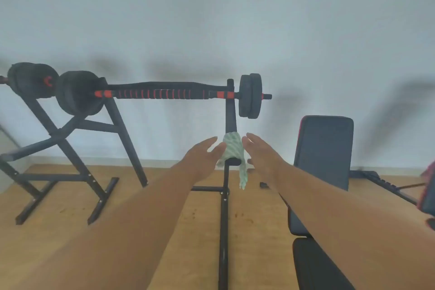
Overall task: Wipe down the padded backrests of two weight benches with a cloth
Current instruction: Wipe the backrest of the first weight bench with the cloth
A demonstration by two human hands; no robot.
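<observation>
Wood floor (70,195), pale wall; cloth (233,148) draped over rack post's end (231,161) — parked within reach; left hand (202,155) and right hand (261,153) spread either side, gripping nothing; backrest (324,148) upright to the right.

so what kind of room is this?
Most likely a home gym or small workout room: a loaded barbell rests on a black rack, a padded weight bench stands at right, on a wooden floor by a plain wall.
</observation>
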